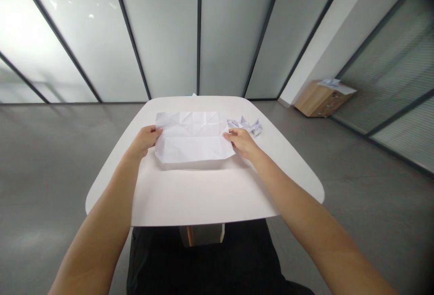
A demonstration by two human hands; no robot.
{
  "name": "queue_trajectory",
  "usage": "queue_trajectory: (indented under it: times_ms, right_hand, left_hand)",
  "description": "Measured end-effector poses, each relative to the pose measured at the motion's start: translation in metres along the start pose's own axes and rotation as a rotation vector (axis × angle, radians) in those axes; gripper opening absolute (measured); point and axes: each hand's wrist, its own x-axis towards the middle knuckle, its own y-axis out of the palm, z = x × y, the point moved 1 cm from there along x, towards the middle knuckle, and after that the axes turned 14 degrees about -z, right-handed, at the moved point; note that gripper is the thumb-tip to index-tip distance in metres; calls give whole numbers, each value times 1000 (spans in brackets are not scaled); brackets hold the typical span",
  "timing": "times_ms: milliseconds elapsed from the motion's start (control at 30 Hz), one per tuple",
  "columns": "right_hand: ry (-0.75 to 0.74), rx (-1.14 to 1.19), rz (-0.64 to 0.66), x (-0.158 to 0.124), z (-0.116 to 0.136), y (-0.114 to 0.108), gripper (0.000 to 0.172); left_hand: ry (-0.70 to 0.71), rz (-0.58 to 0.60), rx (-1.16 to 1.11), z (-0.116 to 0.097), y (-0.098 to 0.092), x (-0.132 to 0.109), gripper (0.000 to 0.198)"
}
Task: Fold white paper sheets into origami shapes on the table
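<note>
A white sheet of paper [192,146], marked with a grid of fold creases, is stretched out between my two hands above the table. My left hand [146,139] pinches its left edge, thumb on top. At the right edge, my right hand [241,141] grips it the same way. The lower corners look turned or bent, and the near edge casts a shadow on the tabletop. Just beyond my right hand lie some folded white paper pieces [251,126]; I cannot tell their exact shape.
The white table [203,195] has rounded corners. A small white bit [194,94] shows at its far edge. On the floor at right stands a wooden cabinet [322,99] with papers on top. Frosted glass panels [230,33] form the wall behind.
</note>
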Motion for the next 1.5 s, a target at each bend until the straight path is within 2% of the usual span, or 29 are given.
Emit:
queue_trajectory:
  times_ms: [100,167,367,500,633,667,733,767,833,900,933,1033,1133,1233,1367,1433,1500]
  right_hand:
    - [37,-8,-53,-2,3,4,31]
    - [21,-56,-75,-5,3,5,34]
    - [42,-43,122,-19,-3,11,66]
    - [-152,-232,149,-26,-3,16,53]
    - [-357,-376,149,-26,-5,19,38]
    - [-408,-395,120,-25,-5,19,36]
    - [-542,-410,29,-27,-3,20,33]
    - [-622,-408,-16,-29,-1,21,31]
    - [-776,-402,-65,-36,5,24,28]
    - [-894,-410,-28,-47,11,29,27]
    - [-944,-426,23,-54,14,33,28]
    - [-1080,-477,233,-73,22,49,31]
    - [-1168,-466,472,-86,29,74,36]
    - [-1210,-464,685,-86,35,109,39]
    - [-1112,-510,741,-65,41,157,37]
    - [-1069,-530,804,-54,39,174,37]
    - [-1064,-559,907,-47,33,183,37]
  left_hand:
    - [70,16,66,8,-1,8,45]
    - [153,-16,158,14,-3,13,44]
    - [276,-159,538,27,-18,24,59]
    - [272,-183,691,26,-39,28,64]
    - [280,-168,955,15,-62,15,80]
    - [338,-174,1017,10,-65,9,80]
    - [555,-176,1064,2,-66,-5,64]
    - [706,-130,1037,-1,-64,-13,52]
    - [953,76,945,-3,-55,-26,34]
    - [1083,301,854,1,-43,-38,29]
    - [1106,367,822,5,-37,-44,30]
    - [1065,428,803,15,-22,-63,37]
    - [913,367,839,19,-12,-83,39]
    - [824,332,870,15,-5,-98,50]
    - [737,310,901,12,2,-111,85]
    - [721,319,932,14,0,-117,87]
    - [716,344,959,18,-4,-124,79]
